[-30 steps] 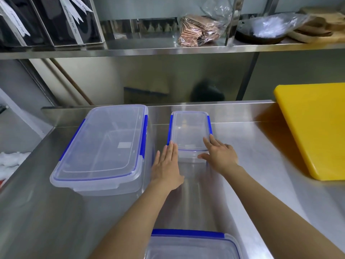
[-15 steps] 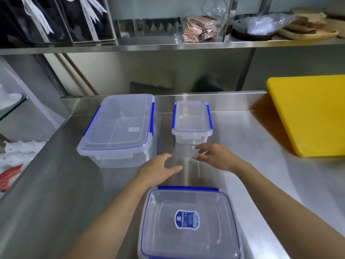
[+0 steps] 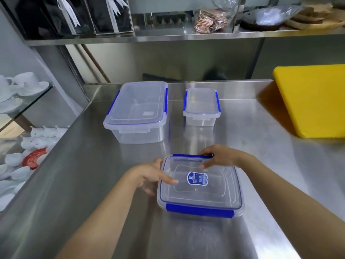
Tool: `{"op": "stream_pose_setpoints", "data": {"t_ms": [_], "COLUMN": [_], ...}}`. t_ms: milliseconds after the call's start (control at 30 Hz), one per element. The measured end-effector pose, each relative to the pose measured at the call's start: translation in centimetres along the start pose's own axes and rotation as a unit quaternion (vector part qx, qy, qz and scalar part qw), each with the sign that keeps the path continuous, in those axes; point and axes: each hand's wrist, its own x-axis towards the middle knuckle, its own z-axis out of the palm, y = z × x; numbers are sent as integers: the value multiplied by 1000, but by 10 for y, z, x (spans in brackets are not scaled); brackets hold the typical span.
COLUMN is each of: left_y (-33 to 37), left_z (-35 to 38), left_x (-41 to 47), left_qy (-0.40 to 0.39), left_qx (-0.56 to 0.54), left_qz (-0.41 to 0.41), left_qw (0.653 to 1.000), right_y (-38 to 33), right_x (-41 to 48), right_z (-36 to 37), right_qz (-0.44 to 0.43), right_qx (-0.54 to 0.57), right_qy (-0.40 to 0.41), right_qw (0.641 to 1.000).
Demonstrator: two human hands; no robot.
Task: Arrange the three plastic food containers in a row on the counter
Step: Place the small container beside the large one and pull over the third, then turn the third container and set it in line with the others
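Stainless steel counter [image 3: 261,146] under a steel shelf, a yellow cutting board [image 3: 313,101] off to the right, white crockery down on the left. Two containers sit near the back wall: the large container [image 3: 138,111], and just to its right, with a gap between, the small container [image 3: 201,106], both with their long axes running away from the person. The third, the square container [image 3: 200,186], sits well apart from them at the near edge, blue latches on its far and near sides, label [image 3: 197,178] upright to the person. The left hand [image 3: 149,176] has its thumb on the lid and its fingers curled down the left wall; the right hand [image 3: 222,157] wraps the far right corner, fingers bent over the rim. Both grip lightly, it seems. The risk: smooth steel and slick plastic, so a one-sided push could spin it, or drive it into the small container and knock the row crooked. The free slot looks to be right of the small one, next to the board.
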Motion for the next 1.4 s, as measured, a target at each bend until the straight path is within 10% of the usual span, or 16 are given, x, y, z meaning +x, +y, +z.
{"op": "stream_pose_setpoints", "data": {"t_ms": [333, 567, 833, 1000, 1400], "left_y": [1, 9, 26, 43, 81], "left_z": [54, 99, 129, 133, 146], "left_x": [19, 19, 19, 23, 57], "left_qy": [270, 191, 130, 117, 244], "left_qx": [-118, -47, -20, 7, 150], "left_qz": [157, 235, 339, 349, 390], "left_qw": [943, 952, 932, 930, 875], "right_y": [27, 44, 55, 63, 102], "right_x": [-31, -56, -95, -112, -109], "right_z": [16, 35, 34, 37, -10], "right_qz": [132, 266, 157, 87, 83], "right_qx": [51, 56, -38, -90, -78], "right_qy": [209, 356, 397, 272, 297], "right_qw": [968, 894, 903, 954, 948]}}
